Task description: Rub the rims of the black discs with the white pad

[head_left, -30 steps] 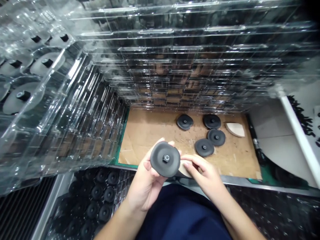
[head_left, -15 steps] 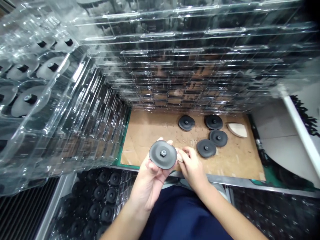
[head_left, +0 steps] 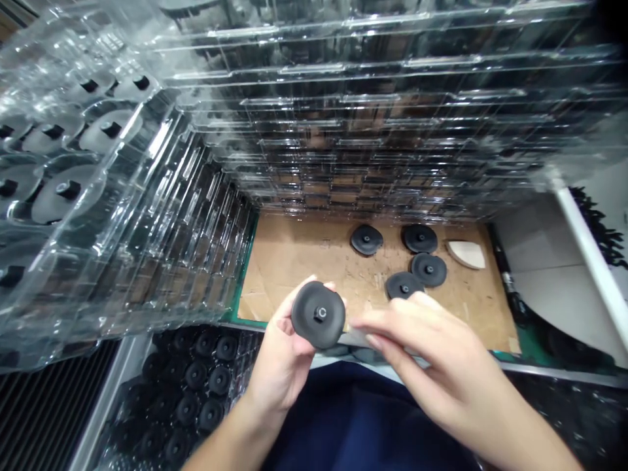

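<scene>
My left hand (head_left: 282, 366) is closed round a black round disc (head_left: 318, 314) with a small hub in its middle, held up facing me above the table's front edge. My right hand (head_left: 432, 356) comes in from the right, blurred. Its fingers are pressed together in a pinch right at the disc's right edge, and what they hold, if anything, I cannot make out. Several more black discs (head_left: 428, 269) lie on the brown cardboard sheet (head_left: 294, 255) just beyond my hands.
Tall stacks of clear plastic trays wall in the back (head_left: 392, 131) and the left (head_left: 122, 216); the left stack's top tray holds discs. A bin of black discs (head_left: 196, 386) sits lower left. A white wedge-shaped piece (head_left: 465, 254) lies at the cardboard's right.
My right hand has lifted up and nearer to the camera, now covering part of the nearest loose disc. The held disc has tilted slightly in my left hand.
</scene>
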The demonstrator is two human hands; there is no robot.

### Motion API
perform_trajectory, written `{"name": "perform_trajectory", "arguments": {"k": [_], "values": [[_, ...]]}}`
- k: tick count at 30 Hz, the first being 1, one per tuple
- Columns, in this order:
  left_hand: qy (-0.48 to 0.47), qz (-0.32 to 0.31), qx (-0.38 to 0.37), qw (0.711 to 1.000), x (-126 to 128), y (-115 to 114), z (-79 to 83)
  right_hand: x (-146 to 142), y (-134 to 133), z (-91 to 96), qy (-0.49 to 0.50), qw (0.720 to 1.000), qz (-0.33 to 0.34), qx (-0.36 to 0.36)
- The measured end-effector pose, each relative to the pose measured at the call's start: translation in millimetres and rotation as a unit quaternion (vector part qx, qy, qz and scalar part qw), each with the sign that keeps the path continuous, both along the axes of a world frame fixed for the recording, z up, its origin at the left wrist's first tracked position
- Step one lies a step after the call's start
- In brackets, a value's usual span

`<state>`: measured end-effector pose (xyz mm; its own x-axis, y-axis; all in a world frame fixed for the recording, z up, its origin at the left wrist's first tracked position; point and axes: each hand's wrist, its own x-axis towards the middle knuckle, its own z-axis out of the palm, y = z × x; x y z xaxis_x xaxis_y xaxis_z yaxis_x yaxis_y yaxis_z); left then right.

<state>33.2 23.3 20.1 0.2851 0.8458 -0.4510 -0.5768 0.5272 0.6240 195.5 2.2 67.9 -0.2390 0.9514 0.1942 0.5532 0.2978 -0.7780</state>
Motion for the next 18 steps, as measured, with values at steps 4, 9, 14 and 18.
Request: {"name": "perform_trajectory", "arguments": {"k": [4,9,14,18], "values": [[-0.022,-0.016,0.027,0.999,2,2,4.2,-4,3,-1.9,0.086,0.994,-0.012,0.064],[-0.032,0.005,-0.018,0.999,-6,4,2.4,8,-16,-35.5,0.139,0.973,-0.068,-0.170],[-0.075,-0.026,-0.015,0.997,-3,3,4.1,19,-35,-56.0,0.181,0.909,-0.249,-0.280],[-0.071,-0.043,-0.024,0.996,10,-2,8.5,4,-19,-24.3,0.162,0.950,-0.243,-0.109]]}}
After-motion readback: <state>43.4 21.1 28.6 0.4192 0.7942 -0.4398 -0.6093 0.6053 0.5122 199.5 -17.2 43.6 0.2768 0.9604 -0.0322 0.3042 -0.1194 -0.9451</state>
